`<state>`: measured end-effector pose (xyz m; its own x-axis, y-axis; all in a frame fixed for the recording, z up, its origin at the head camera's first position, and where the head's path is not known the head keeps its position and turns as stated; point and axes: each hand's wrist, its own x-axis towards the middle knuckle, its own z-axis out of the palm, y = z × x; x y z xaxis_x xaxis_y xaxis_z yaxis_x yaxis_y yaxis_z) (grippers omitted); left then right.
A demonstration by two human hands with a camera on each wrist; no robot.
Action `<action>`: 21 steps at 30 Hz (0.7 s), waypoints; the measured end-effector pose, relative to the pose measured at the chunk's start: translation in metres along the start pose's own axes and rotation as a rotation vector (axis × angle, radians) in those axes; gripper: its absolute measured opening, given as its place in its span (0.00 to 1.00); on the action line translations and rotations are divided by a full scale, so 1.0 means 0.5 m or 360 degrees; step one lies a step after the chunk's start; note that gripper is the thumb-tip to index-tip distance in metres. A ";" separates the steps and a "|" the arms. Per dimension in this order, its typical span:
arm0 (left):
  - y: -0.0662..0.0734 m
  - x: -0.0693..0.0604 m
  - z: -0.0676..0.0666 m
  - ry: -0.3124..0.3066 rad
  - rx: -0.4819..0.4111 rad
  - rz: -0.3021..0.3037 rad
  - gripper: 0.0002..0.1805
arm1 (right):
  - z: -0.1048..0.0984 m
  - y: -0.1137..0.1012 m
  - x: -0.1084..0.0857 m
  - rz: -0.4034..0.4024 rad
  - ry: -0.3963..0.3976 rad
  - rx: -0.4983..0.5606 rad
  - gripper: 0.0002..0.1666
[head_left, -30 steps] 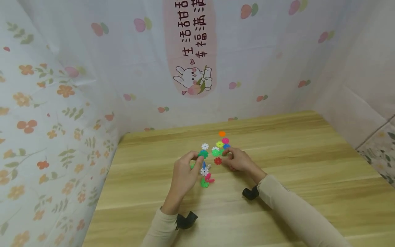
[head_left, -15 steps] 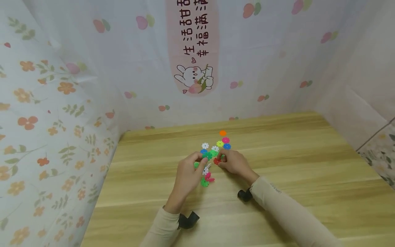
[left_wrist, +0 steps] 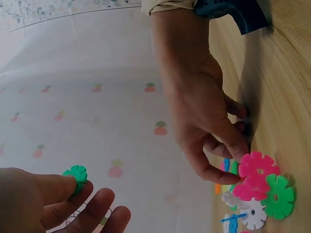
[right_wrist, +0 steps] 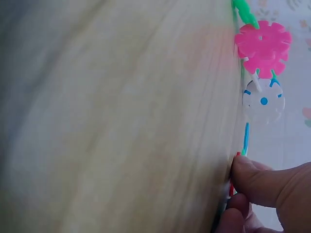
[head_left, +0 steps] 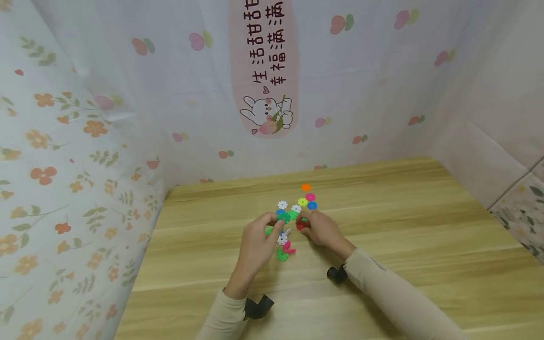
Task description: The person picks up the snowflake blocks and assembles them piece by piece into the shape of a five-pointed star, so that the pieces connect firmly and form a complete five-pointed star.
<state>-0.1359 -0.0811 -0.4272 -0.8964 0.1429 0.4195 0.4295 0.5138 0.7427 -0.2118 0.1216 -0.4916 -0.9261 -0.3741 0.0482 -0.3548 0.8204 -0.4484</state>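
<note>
Shifted leftward: right hand, thumb and finger pinching red disc; left hand, green disc pinched aloft. Edge grips both, presumably leaving the faces exposed.

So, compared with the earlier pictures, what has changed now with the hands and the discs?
The right hand moved left and took hold of the red disc. The left hand shifted slightly right, with the green disc it already held. The orange disc and yellow disc stayed in place.
</note>
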 end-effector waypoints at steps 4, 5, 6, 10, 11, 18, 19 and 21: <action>0.001 -0.003 0.008 -0.0032 0.0032 -0.0013 0.04 | 0.003 0.011 -0.006 0.0000 -0.0009 0.0074 0.16; 0.001 -0.003 0.009 -0.0035 0.0038 -0.0011 0.04 | 0.003 0.013 -0.007 -0.0009 -0.0009 0.0073 0.17; 0.001 -0.003 0.010 -0.0036 0.0037 -0.0013 0.04 | 0.004 0.015 -0.008 -0.0024 -0.0010 0.0069 0.17; -0.002 -0.002 0.011 -0.0037 0.0035 -0.0007 0.04 | 0.006 0.018 -0.008 -0.0091 -0.0033 0.0027 0.15; -0.003 -0.002 0.010 -0.0036 0.0034 -0.0002 0.04 | 0.006 0.019 -0.007 -0.0101 -0.0045 0.0025 0.15; -0.012 -0.003 0.007 -0.0035 0.0055 0.0006 0.03 | 0.000 0.018 -0.001 -0.0106 -0.0077 0.0073 0.15; -0.012 -0.002 0.007 -0.0032 0.0054 0.0008 0.03 | -0.002 0.018 -0.001 -0.0096 -0.0076 0.0081 0.13; -0.012 0.000 0.007 -0.0029 0.0055 0.0013 0.03 | -0.006 0.016 0.000 -0.0074 -0.0064 0.0098 0.08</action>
<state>-0.1388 -0.0811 -0.4335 -0.8948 0.1625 0.4160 0.4333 0.5412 0.7207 -0.2150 0.1296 -0.4927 -0.9026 -0.4292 0.0349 -0.3874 0.7740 -0.5008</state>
